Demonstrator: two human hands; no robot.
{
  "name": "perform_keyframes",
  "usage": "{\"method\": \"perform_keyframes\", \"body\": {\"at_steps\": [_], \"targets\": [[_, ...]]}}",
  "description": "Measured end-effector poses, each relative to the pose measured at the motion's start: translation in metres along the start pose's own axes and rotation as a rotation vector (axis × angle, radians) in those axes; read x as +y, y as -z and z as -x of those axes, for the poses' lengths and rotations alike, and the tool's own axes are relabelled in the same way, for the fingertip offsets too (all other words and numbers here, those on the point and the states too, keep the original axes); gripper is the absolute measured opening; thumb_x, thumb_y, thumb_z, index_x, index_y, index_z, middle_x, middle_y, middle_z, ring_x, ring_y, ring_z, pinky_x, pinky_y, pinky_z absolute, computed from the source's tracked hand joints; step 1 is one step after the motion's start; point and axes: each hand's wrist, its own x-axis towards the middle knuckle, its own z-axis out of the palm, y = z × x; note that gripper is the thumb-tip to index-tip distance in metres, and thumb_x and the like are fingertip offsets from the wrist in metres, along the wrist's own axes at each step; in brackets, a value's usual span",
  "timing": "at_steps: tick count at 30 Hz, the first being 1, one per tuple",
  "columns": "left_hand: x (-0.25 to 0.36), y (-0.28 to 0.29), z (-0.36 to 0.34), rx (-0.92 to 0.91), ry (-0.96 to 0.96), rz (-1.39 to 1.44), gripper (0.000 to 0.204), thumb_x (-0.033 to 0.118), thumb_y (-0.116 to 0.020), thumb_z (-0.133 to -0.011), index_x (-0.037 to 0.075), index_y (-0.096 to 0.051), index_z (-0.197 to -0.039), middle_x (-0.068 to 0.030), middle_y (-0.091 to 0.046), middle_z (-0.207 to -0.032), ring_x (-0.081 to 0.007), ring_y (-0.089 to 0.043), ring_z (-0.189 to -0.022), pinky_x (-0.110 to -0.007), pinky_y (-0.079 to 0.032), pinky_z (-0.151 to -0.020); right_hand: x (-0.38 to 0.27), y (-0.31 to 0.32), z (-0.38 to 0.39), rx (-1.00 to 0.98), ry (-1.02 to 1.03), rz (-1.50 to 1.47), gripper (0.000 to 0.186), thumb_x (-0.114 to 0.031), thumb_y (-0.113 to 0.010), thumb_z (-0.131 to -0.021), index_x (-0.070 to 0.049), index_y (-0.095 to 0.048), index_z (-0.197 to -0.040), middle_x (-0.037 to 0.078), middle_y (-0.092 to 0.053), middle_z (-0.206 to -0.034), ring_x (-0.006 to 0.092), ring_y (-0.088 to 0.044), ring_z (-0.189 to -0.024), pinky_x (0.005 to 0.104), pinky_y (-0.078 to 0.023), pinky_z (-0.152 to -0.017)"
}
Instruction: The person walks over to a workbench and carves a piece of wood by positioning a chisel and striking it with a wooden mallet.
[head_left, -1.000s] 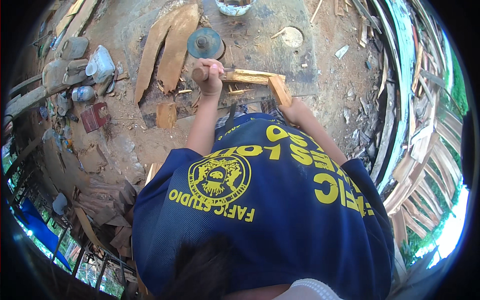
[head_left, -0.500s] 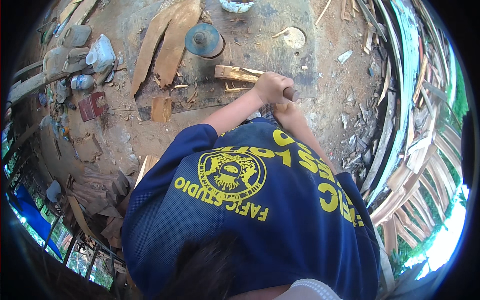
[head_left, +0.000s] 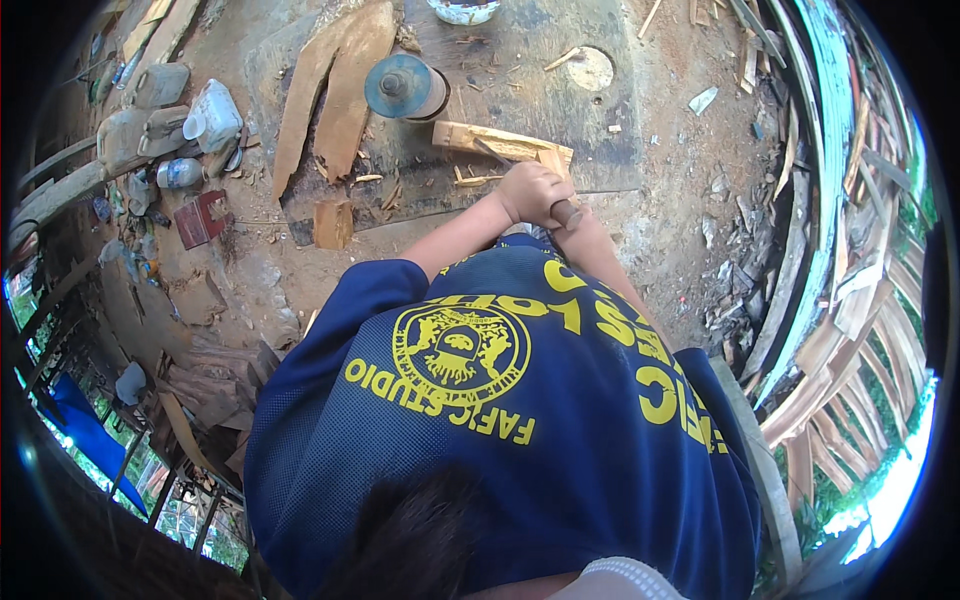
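My left hand (head_left: 535, 193) is closed around a bladed hand tool with a round brown handle (head_left: 567, 213). Its narrow dark blade (head_left: 490, 152) points away to the upper left, over a split wooden billet (head_left: 465, 136) lying on the worn board. Just past my left knuckles shows a pale piece of wood (head_left: 556, 163), its lower part hidden. My right hand (head_left: 585, 238) is close below the handle, apparently curled. Its fingers are mostly covered, and I cannot tell what they grip.
A blue-topped round block (head_left: 402, 88) stands on the wooden board (head_left: 540, 100). Two rough brown slabs (head_left: 350, 95) and a small wood block (head_left: 333, 224) lie to the left. Plastic jugs (head_left: 213, 117) and a red box (head_left: 202, 219) sit farther left; scrap planks (head_left: 835, 130) line the right side.
Both hands and the tool handle have come slightly nearer to me. The pale wood piece beyond my left hand now shows, along with the billet's right end. The view has shifted a little.
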Motion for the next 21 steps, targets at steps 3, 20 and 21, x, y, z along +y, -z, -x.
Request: {"method": "perform_keyframes", "body": {"at_steps": [3,20,21], "targets": [[-0.012,0.004,-0.007,-0.029,-0.069,-0.023,0.028,0.031,-0.074,-0.054,0.015,-0.06,-0.072,-0.002,-0.06,-0.062,-0.0228,-0.064,-0.06,-0.035,-0.05,-0.055,-0.009,0.006,0.002,0.019,-0.029,-0.011,0.06,-0.049,-0.062,-0.082,-0.002,-0.05,-0.118,0.023,-0.065,-0.115,0.0397,-0.061,-0.111,0.0467,-0.049,-0.092],[-0.017,0.01,-0.03,-0.088,-0.132,0.011,0.026,0.03,-0.073,-0.054,0.016,-0.054,-0.067,-0.0014,-0.057,-0.06,-0.0233,-0.061,-0.057,-0.034,-0.048,-0.053,-0.017,0.019,0.0,0.061,-0.005,-0.088,0.062,-0.048,-0.06,-0.084,0.002,-0.048,-0.117,0.028,-0.064,-0.111,0.0413,-0.061,-0.109,0.0476,-0.047,-0.093],[-0.018,0.011,-0.03,-0.11,-0.14,0.007,0.026,0.03,-0.072,-0.054,0.015,-0.054,-0.066,-0.0014,-0.057,-0.06,-0.0233,-0.061,-0.057,-0.034,-0.048,-0.053,-0.013,0.014,-0.005,0.06,-0.004,-0.091,0.062,-0.048,-0.06,-0.084,0.002,-0.048,-0.117,0.028,-0.064,-0.111,0.0413,-0.061,-0.109,0.0476,-0.047,-0.093]]}}
